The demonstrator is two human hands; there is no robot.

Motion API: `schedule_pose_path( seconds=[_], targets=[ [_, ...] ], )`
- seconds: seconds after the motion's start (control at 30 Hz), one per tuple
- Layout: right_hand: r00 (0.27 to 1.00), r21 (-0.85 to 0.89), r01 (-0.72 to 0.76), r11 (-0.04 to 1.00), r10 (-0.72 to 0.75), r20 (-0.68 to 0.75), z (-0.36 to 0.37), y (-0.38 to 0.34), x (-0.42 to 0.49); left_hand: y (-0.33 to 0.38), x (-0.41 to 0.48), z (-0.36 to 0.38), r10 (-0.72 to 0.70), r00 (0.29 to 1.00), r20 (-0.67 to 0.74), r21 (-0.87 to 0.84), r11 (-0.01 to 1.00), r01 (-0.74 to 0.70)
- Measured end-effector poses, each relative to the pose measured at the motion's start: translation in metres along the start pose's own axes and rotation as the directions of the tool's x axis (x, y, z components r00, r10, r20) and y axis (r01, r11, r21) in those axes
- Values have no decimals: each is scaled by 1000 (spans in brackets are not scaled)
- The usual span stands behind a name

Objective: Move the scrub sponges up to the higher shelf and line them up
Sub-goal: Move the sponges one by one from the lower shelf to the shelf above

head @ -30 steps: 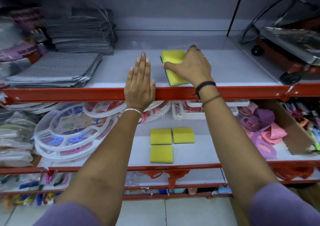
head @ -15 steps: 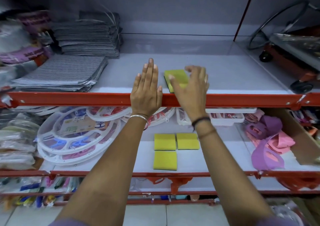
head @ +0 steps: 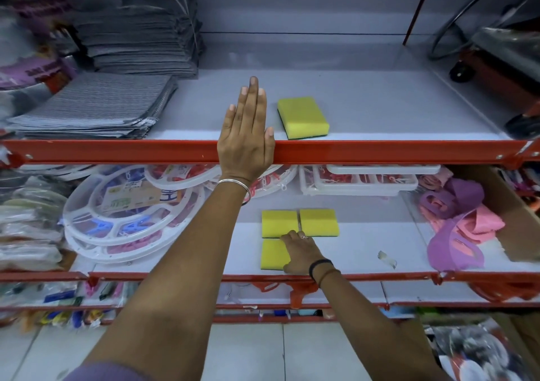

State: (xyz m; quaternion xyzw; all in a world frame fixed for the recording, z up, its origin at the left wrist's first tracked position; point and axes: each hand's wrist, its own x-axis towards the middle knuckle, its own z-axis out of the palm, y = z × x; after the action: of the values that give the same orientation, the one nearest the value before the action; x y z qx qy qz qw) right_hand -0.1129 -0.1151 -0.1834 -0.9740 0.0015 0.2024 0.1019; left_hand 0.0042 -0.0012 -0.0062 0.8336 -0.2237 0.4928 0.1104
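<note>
Resting flat, left hand [head: 247, 135]: we see our fingers straight and pressed together, palm down on the front edge of the higher shelf, holding nothing; a thin silver bangle [head: 235, 183] circles the wrist.
Right hand [head: 301, 252]: we see our fingers curled down onto the front yellow sponge [head: 273, 254] on the lower shelf, covering its right part; we cannot tell whether they grip it or only press on it. A black band [head: 320, 265] sits at the wrist.
Lower shelf [head: 365, 252]: two more flat yellow rectangular sponges, the back left sponge [head: 279, 223] and the back right sponge [head: 319, 222], lie side by side, nearly touching, just behind the front one.
Higher shelf [head: 380, 109]: one thick yellow scrub sponge with a dark green underside [head: 303, 117] lies alone near the red metal front rail [head: 380, 151], just right of our left hand, slightly turned.
Around: stacked grey striped cloths [head: 96, 103] at upper left; round white plastic hanger rings [head: 122, 205] at lower left; pink and purple fabric pieces [head: 461, 220] at lower right.
</note>
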Motion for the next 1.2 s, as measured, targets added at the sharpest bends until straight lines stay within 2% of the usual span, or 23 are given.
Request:
schedule_pose_path(
  seconds=[0.13, 0.27, 0.47, 0.53, 0.6, 0.7, 0.77, 0.87, 1.03, 1.1, 1.2],
  targets=[
    [999, -17, -34, 999, 34, -16, -9, -2, -1, 0, 0, 0, -2, 1000, 2, 2, 1000, 2],
    [996, 136, -60, 989, 69, -58, -61, -3, -32, 0, 0, 0, -8, 1000, 7, 6, 1000, 8],
    [942, 227, 76, 971, 5, -337, -182, 0, -112, 0, -1, 0, -22, 999, 33, -1, 1000, 22],
    [892, 241, 141, 960, -17, -451, -215, 3, -134, 0, 0, -1, -23, 999, 43, -1, 1000, 23],
    [810, 245, 156, 957, 18, -586, -240, 9, -142, 1, 1, -2, -29, 998, 53, -5, 1000, 30],
    [681, 281, 64, 958, 164, -714, -264, 23, -127, 2, 1, -4, -43, 997, 65, -24, 999, 45],
    [637, 345, -36, 938, 288, -715, -272, 31, -106, 2, 0, -4, -41, 996, 74, -26, 999, 43],
    [618, 437, -155, 886, 432, -657, -276, 37, -76, 2, 1, -4, -44, 996, 80, -22, 999, 46],
    [653, 503, -263, 823, 535, -535, -266, 38, -49, 2, 2, -4, -37, 997, 63, -20, 999, 38],
    [591, 487, -252, 836, 532, -607, -260, 39, -50, 2, 1, -3, -29, 999, 42, -19, 999, 30],
    [379, 435, -56, 899, 422, -824, -235, 34, -66, 1, 1, 0, -26, 999, 20, -9, 1000, 26]
  ],
)
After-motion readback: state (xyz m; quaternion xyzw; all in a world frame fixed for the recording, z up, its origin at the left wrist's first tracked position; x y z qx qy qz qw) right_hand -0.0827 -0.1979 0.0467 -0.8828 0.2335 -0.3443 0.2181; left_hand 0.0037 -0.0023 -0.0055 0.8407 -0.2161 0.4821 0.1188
